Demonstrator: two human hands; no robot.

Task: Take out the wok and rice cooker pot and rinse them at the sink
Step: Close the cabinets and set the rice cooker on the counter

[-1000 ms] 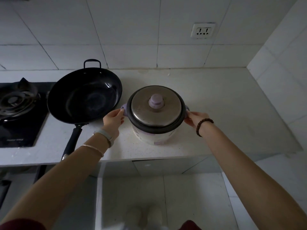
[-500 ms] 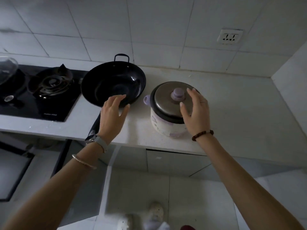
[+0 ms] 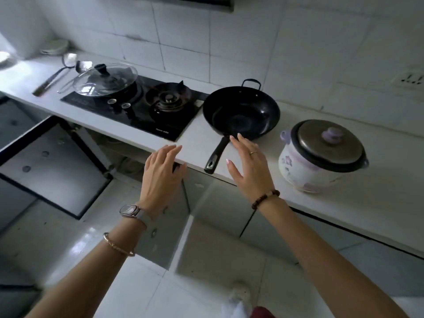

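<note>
Your left hand (image 3: pixel 160 177) hovers over the front edge of the worktop (image 3: pixel 378 191), near the front right corner of the gas hob (image 3: pixel 137 111), its grip open and fingers straight, holding nothing. Your right hand (image 3: pixel 250 171) is likewise open in its grip, fingers spread just right of the long handle (image 3: pixel 216 154) of the wok (image 3: pixel 241 111), apart from it. The wok sits on the worktop between the hob and the lidded rice cooker (image 3: pixel 321 154), its handle jutting past the front edge; the cooker stands well to the right, untouched.
</note>
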